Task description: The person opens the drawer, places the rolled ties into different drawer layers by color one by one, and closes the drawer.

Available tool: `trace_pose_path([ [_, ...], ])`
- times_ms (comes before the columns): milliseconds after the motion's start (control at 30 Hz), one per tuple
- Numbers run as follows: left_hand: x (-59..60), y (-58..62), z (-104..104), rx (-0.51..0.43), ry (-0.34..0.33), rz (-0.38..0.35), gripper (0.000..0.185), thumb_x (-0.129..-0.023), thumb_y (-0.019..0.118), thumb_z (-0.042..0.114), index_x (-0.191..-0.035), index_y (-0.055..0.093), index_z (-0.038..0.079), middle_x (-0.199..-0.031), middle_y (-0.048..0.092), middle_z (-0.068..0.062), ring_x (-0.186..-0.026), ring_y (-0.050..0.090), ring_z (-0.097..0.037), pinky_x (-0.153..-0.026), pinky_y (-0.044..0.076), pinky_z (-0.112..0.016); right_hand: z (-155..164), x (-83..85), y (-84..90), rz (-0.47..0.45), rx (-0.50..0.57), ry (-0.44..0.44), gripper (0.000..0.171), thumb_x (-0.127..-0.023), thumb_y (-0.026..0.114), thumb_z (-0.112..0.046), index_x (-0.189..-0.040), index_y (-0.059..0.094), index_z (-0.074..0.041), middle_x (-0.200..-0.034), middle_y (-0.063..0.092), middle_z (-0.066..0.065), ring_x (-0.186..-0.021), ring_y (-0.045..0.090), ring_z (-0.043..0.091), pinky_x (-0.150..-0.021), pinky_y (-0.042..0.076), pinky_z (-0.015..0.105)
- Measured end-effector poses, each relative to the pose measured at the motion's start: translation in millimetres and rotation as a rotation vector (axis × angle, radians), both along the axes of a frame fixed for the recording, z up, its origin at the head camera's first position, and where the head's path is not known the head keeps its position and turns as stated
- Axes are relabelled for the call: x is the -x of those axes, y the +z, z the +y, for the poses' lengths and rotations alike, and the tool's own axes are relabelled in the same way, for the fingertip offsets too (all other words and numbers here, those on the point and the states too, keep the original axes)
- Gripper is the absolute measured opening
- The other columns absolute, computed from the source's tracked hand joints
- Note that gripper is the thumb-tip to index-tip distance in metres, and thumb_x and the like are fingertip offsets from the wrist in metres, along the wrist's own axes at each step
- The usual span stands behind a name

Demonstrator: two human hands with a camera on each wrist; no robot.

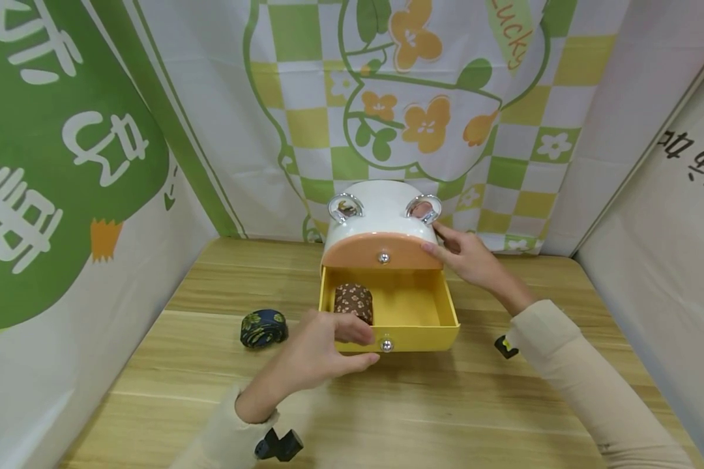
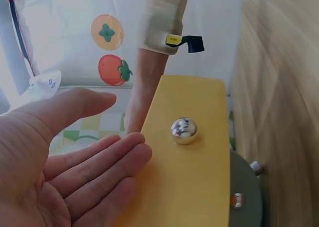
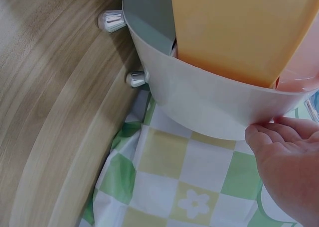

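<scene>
Drawer cabinet (image 1: 381,195): stands near the back of the set-up, before a green-and-yellow checked cloth (image 1: 296,29) printed with orange flowers, on a wood-grain table (image 1: 387,417). White domed shell, peach upper front (image 1: 358,249) closed; right wrist view shows a rounded white wall and short knob-like feet.

Yellow drawer (image 1: 425,338): lower compartment, pulled out toward the person, its interior visible from above. Upright front panel faces the person.

Right hand (image 1: 472,258): grasping the cabinet at its right side, thumb on the edge of the peach front, fingers bent against the shell. Cream sleeve (image 1: 586,371) at the wrist.

Left hand (image 1: 322,348): at the left part of the drawer front, palm turned inward, thumb spread away from the fingers. Fingers loose and extended, grasping nothing; contact with the panel cannot be confirmed.

Dark blue patterned roll (image 1: 263,327): on the table, left of the drawer, apart from it, coiled layers visible at the near end.

Brown flowered roll (image 1: 353,301): inside the drawer, along its left side; lower part hidden by the front panel and left hand.

Silver ring ornaments (image 1: 346,207): two, one on each side of the dome.

Silver knob (image 1: 386,345): centred on the drawer front, just beyond the left fingertips; untouched. Matching upper knob (image 1: 384,258) on the peach front.
</scene>
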State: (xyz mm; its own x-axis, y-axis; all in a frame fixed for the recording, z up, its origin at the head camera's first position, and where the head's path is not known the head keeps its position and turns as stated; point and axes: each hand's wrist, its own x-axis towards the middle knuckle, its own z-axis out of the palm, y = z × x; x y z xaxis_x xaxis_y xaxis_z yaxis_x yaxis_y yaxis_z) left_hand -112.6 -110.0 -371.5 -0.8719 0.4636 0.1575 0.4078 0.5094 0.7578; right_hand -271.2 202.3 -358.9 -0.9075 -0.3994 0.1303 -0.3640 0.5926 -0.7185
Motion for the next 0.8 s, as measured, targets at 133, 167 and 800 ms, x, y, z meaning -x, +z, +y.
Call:
trace_pose_path([
  [133, -2.3, -8.1, 2.3, 0.039, 0.023, -0.003, 0.022, -0.087, 0.087, 0.033, -0.103, 0.08, 0.019, -0.099, 0.082, 0.006, -0.093, 0.078, -0.011, -0.088, 0.062, -0.038, -0.3, 0.2, -0.6, 0.004, -0.004, 0.0, 0.078, -0.106, 0.061, -0.047, -0.164, 0.03, -0.006, -0.168, 0.034, 0.02, -0.152, 0.043, 0.038, -0.119, 0.042, 0.054],
  [167, -2.7, -10.2, 2.7, 0.043, 0.027, -0.007, 0.021, -0.087, 0.087, 0.034, -0.102, 0.08, 0.02, -0.099, 0.082, 0.007, -0.092, 0.079, -0.012, -0.087, 0.062, -0.038, -0.5, 0.2, -0.8, 0.003, -0.005, 0.0, 0.078, -0.106, 0.061, -0.047, -0.165, 0.03, -0.006, -0.168, 0.034, 0.02, -0.152, 0.042, 0.038, -0.12, 0.042, 0.054],
  [800, -5.0, -46.7, 25.8, 0.14, 0.272, 0.145, 0.019, -0.085, 0.087, 0.037, -0.091, 0.084, 0.02, -0.084, 0.081, 0.011, -0.073, 0.075, -0.002, -0.065, 0.05, -0.022, -0.7, -0.3, -1.7, 0.026, -0.005, 0.002, 0.076, -0.107, 0.06, -0.045, -0.164, 0.031, -0.005, -0.168, 0.035, 0.021, -0.152, 0.042, 0.039, -0.12, 0.041, 0.055],
])
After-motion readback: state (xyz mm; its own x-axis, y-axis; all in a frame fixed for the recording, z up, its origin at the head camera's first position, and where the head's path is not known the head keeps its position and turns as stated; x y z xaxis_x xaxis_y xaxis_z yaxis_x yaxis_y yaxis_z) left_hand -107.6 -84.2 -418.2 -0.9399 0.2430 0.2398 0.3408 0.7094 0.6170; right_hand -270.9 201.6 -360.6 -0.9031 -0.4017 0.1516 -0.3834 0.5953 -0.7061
